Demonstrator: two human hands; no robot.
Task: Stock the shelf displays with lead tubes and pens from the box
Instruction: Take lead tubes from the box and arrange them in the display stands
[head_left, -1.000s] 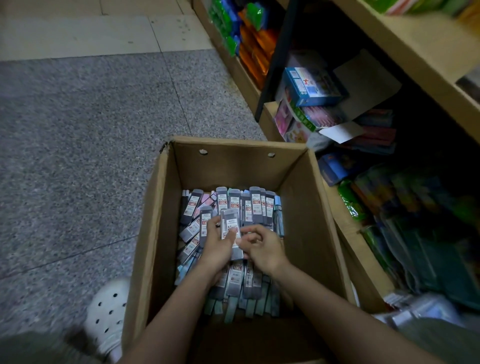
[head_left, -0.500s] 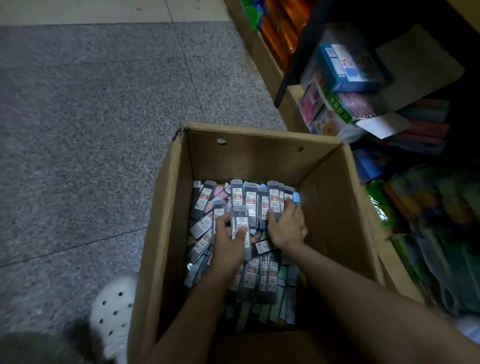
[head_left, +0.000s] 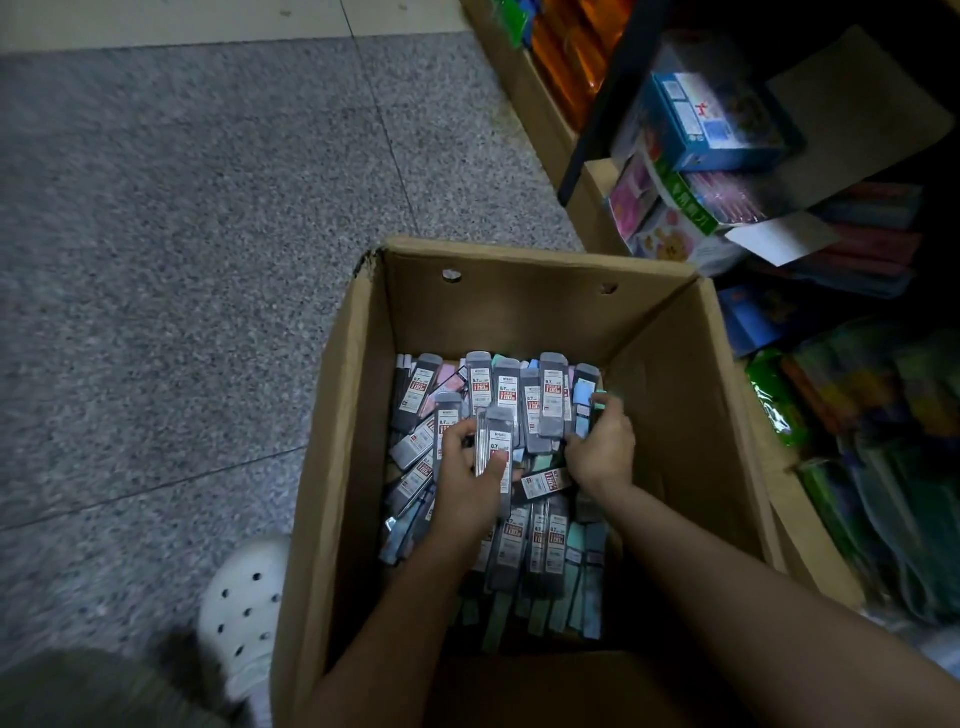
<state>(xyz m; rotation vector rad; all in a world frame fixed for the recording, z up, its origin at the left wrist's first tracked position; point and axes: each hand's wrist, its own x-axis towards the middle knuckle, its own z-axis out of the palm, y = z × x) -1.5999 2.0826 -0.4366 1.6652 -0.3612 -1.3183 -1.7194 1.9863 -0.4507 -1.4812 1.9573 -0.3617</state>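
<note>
An open cardboard box (head_left: 358, 395) stands on the floor, filled with several flat grey lead tubes (head_left: 506, 395) with red-and-white labels. Both my hands are inside it. My left hand (head_left: 470, 480) grips a small stack of lead tubes (head_left: 496, 441) upright, thumb across the front. My right hand (head_left: 602, 447) has its fingers curled round a few tubes (head_left: 582, 400) at the right end of the back row. More tubes lie under my forearms, partly hidden.
A low wooden shelf (head_left: 592, 202) runs along the right, holding a blue box (head_left: 711, 122), pink and green packs and dark bagged goods (head_left: 852, 426). Grey speckled floor (head_left: 182, 234) spreads to the left. A white clog (head_left: 244, 608) sits beside the box's left wall.
My right hand left the stack in my left hand, reached to the back-right row of tubes and closed round a few. My left hand kept its stack. The view tilted closer.
</note>
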